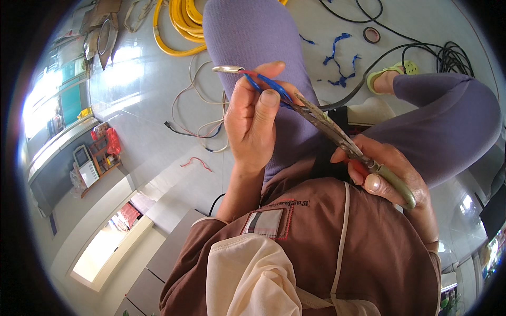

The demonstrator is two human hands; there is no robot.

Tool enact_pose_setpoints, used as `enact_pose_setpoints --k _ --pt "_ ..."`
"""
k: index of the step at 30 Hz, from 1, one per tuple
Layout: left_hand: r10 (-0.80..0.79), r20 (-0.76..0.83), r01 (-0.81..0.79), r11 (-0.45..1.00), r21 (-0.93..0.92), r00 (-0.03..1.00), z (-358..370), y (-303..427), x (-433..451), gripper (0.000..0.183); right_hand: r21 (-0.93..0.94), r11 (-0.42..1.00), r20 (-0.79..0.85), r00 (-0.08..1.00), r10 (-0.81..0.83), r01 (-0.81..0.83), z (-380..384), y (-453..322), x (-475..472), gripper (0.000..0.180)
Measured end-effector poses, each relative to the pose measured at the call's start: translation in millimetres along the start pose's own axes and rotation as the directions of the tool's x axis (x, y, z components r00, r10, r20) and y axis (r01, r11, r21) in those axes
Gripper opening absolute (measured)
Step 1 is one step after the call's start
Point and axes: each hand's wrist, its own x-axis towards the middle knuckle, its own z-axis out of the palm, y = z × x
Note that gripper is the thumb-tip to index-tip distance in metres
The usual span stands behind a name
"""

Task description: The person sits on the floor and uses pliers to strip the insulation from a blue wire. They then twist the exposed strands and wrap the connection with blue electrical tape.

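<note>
Above my raised knee, my left hand (253, 114) pinches a cable joint between thumb and fingers. Blue wrapping (274, 87) covers part of the joint, and a red wire (248, 72) shows beside it. A pale cable end (227, 69) sticks out to the left. From the joint, a black cable (350, 96) runs right towards the floor. My right hand (389, 172) grips worn scissors (330, 128) with green handles. Their long blades lie almost together, tips beside the blue wrapping at my left fingers. Whether the blades touch it I cannot tell.
Scraps of blue tape (340, 59) and a tape roll (371, 35) lie on the tiled floor. Black cable (454, 59) is coiled at the far right, a yellow hose (185, 23) at the top. Loose thin wires (193, 102) and a red wire piece (196, 162) lie left of my leg.
</note>
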Motion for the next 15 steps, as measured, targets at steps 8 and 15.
enact_pose_setpoints --k 8,15 --pt "0.010 0.016 -0.011 0.999 0.031 1.000 -0.8 0.4 -0.5 0.035 0.013 0.999 -0.018 0.999 -0.029 0.029 0.6 1.3 1.6 0.060" --pt "0.017 0.002 -0.017 1.000 0.025 1.000 0.1 1.3 -0.1 0.035 0.006 1.000 -0.017 1.000 -0.006 0.006 1.0 -2.3 1.3 0.060"
